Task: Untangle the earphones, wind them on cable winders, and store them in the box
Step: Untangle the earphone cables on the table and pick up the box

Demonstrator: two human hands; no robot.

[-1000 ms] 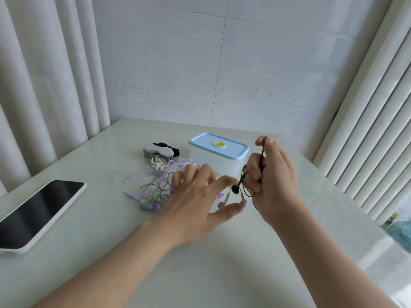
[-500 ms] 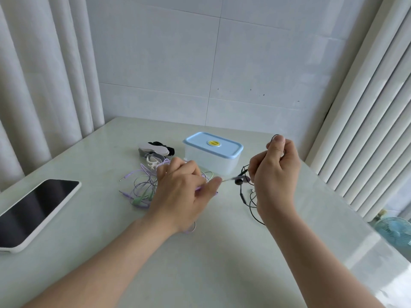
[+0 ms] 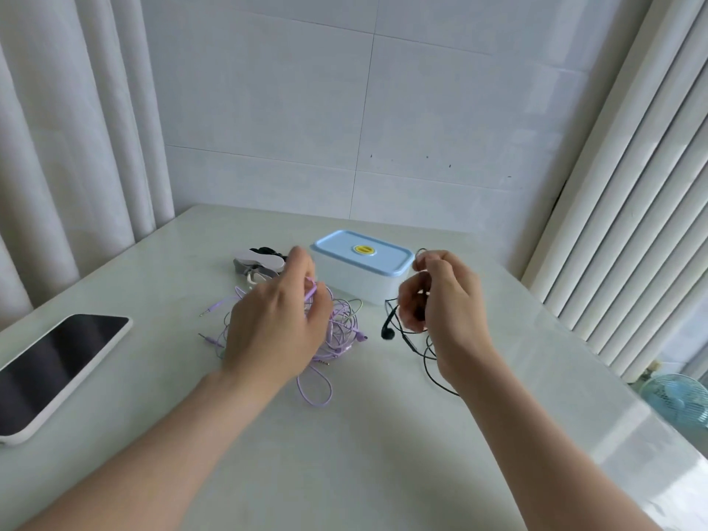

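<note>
1. L hand (image 3: 279, 323): back to camera, fingers curled. Thumb + forefinger pinch one strand at the top of the purple earphones (image 3: 342, 331). Hand is raised just above the heap.
2. The purple earphones are a loose tangle on the table (image 3: 383, 454), just in front of the box (image 3: 360, 285), w/ a pale green strand mixed in. One loop trails toward the camera, and jack plugs stick out on the L side.
3. R hand (image 3: 446, 308): fingers clenched round the black earphones (image 3: 387, 333). A small loop of cable pokes up above the forefinger and one bud hangs out to the L of the fingers. Rest of the cable drops to the table under the wrist.
4. Black set sits apart from the purple heap, w/ bare table btwn them.
5. The box is translucent, w/ its blue lid on and a yellow sticker mid-lid. It stands behind and btwn the two hands.
6. Cable winders (image 3: 260, 262): small white/grey/black pile L of the box, behind the L hand. Can't tell how many.
7. Phone (image 3: 57, 369): face up, screen dark, white case, at the far L of the table.
8. Fan (image 3: 678, 400): lower R, beyond the table edge.
</note>
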